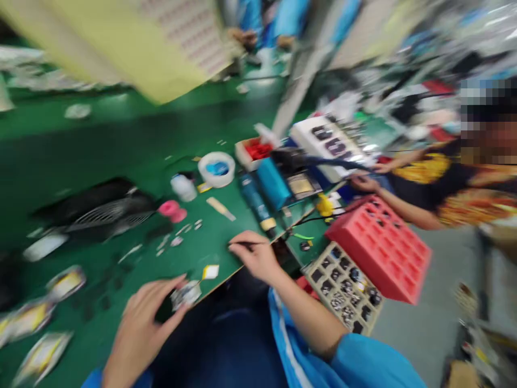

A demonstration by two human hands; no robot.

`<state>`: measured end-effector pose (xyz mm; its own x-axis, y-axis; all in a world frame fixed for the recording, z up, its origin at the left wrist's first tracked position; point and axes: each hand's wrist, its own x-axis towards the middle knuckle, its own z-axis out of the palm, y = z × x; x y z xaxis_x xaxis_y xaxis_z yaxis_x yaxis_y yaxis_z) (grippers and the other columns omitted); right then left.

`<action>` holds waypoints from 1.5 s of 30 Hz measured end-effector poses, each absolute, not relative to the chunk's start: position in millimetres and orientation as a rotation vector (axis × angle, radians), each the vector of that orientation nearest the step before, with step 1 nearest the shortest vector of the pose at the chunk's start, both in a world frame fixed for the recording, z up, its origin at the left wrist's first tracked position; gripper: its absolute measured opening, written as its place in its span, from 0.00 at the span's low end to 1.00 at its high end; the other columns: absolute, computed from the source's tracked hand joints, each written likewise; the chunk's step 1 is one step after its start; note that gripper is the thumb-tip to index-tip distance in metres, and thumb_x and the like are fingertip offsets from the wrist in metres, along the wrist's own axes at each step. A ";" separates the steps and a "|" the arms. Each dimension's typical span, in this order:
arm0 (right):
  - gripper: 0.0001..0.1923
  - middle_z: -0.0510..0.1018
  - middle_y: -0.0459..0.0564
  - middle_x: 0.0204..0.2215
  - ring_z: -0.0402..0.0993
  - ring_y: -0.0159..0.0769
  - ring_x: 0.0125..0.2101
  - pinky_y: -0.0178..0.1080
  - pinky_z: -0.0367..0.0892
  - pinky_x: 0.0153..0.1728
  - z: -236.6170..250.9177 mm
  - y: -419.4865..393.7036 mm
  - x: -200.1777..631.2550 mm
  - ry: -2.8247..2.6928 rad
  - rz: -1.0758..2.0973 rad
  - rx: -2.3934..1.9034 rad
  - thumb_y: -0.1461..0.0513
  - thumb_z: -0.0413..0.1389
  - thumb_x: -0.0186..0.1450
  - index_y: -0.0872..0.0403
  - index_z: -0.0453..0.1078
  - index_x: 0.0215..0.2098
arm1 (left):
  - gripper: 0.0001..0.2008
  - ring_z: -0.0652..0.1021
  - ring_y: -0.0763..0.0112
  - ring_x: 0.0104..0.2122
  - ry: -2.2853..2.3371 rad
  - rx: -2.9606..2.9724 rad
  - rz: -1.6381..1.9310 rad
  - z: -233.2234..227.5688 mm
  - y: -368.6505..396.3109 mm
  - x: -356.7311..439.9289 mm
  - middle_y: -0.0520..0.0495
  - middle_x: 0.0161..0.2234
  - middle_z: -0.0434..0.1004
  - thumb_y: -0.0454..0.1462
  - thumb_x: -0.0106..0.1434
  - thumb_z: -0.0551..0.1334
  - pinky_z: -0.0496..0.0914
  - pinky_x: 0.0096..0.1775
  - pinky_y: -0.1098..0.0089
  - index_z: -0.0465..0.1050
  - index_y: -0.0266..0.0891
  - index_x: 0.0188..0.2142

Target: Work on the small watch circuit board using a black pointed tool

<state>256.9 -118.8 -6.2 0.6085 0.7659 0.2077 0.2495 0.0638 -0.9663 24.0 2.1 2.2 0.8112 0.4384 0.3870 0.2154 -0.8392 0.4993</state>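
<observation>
My left hand (141, 318) is at the table's front edge. Its thumb and fingers close round a small silvery, partly clear electronic part (186, 295). Just beyond that part lies a small white and yellow square piece (210, 271); blur hides whether the two are joined. To the right, my right hand (258, 257) is closed in a pinch over the green table (218, 242). A thin dark pen-like tool (245, 243) shows between its fingers, too blurred to name surely. Small loose pieces (177, 241) and a pale flat blade (220, 208) lie beyond the hands.
A white tape roll (217, 170), pink spool (173, 210), white bottle (183, 186) and dark-blue electric screwdriver (256, 202) stand behind. Right are a beige parts tray (343, 288) and red foam tray (382, 245). Wrapped pieces (42, 358) lie left. A co-worker (428, 178) sits right.
</observation>
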 end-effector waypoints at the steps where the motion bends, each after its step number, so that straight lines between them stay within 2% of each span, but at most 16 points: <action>1: 0.06 0.83 0.49 0.33 0.80 0.33 0.34 0.34 0.75 0.37 -8.9 -124.3 255.7 -0.863 0.553 -1.483 0.59 0.64 0.66 0.54 0.80 0.35 | 0.17 0.79 0.58 0.40 0.558 2.547 0.616 2.4 -5.9 12.6 0.48 0.43 0.80 0.47 0.73 0.60 0.76 0.39 0.58 0.69 0.51 0.59; 3: 0.04 0.83 0.48 0.36 0.80 0.32 0.34 0.34 0.75 0.38 -17.1 -133.9 254.4 -0.797 0.668 -1.457 0.62 0.64 0.67 0.52 0.80 0.40 | 0.19 0.79 0.57 0.45 0.630 2.489 0.503 1.3 -15.5 0.3 0.45 0.48 0.80 0.47 0.72 0.62 0.75 0.46 0.57 0.68 0.46 0.59; 5: 0.05 0.84 0.47 0.36 0.82 0.33 0.34 0.36 0.77 0.39 -21.1 -142.5 250.4 -0.831 0.684 -1.445 0.65 0.64 0.67 0.50 0.80 0.40 | 0.23 0.77 0.57 0.51 0.680 2.411 0.451 -1.7 -18.2 -4.3 0.42 0.52 0.78 0.45 0.71 0.64 0.72 0.53 0.56 0.66 0.42 0.62; 7: 0.07 0.85 0.47 0.37 0.83 0.35 0.36 0.39 0.78 0.41 -17.2 -149.9 240.9 -0.917 0.715 -1.421 0.67 0.64 0.66 0.49 0.81 0.40 | 0.23 0.77 0.58 0.52 0.706 2.352 0.461 -3.5 -20.1 -6.8 0.40 0.53 0.77 0.42 0.71 0.65 0.72 0.55 0.57 0.65 0.41 0.62; 13: 0.08 0.86 0.49 0.37 0.83 0.37 0.38 0.42 0.80 0.42 -3.3 -141.8 201.2 -1.171 0.823 -1.333 0.69 0.62 0.68 0.50 0.81 0.41 | 0.14 0.78 0.61 0.51 0.692 2.302 0.633 -7.0 -30.1 -10.9 0.43 0.50 0.80 0.36 0.70 0.66 0.74 0.53 0.57 0.69 0.41 0.54; 21: 0.09 0.85 0.51 0.39 0.83 0.36 0.40 0.41 0.80 0.44 -10.3 -123.7 191.1 -1.276 0.743 -1.332 0.69 0.60 0.69 0.50 0.80 0.42 | 0.19 0.77 0.59 0.49 0.677 2.448 0.584 -11.4 -29.0 -9.1 0.44 0.49 0.80 0.33 0.71 0.64 0.74 0.50 0.56 0.70 0.45 0.59; 25: 0.08 0.85 0.51 0.40 0.83 0.37 0.40 0.42 0.80 0.45 -10.6 -125.3 190.5 -1.288 0.737 -1.349 0.68 0.60 0.69 0.50 0.80 0.42 | 0.18 0.77 0.59 0.49 0.681 2.436 0.583 -10.0 -28.5 -8.5 0.45 0.49 0.80 0.34 0.71 0.64 0.74 0.50 0.56 0.71 0.46 0.59; 32: 0.09 0.85 0.52 0.40 0.83 0.36 0.41 0.40 0.80 0.46 -10.1 -122.9 189.5 -1.278 0.735 -1.330 0.68 0.60 0.69 0.51 0.80 0.42 | 0.14 0.78 0.59 0.48 0.703 2.400 0.600 -8.1 -27.9 -8.2 0.44 0.48 0.81 0.35 0.71 0.64 0.74 0.51 0.57 0.70 0.41 0.55; 45: 0.09 0.85 0.53 0.41 0.84 0.37 0.42 0.40 0.80 0.46 -12.1 -122.5 188.8 -1.330 0.715 -1.317 0.68 0.59 0.71 0.51 0.80 0.43 | 0.13 0.79 0.60 0.49 0.726 2.388 0.622 -7.9 -29.1 -9.0 0.44 0.48 0.81 0.36 0.71 0.64 0.75 0.51 0.58 0.71 0.42 0.55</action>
<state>188.8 -122.5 -12.1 0.1934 0.9433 0.2696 0.2956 0.2060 -0.9328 -9.0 -29.1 -7.9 0.7456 0.6130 0.2612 0.3526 -0.6956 0.6259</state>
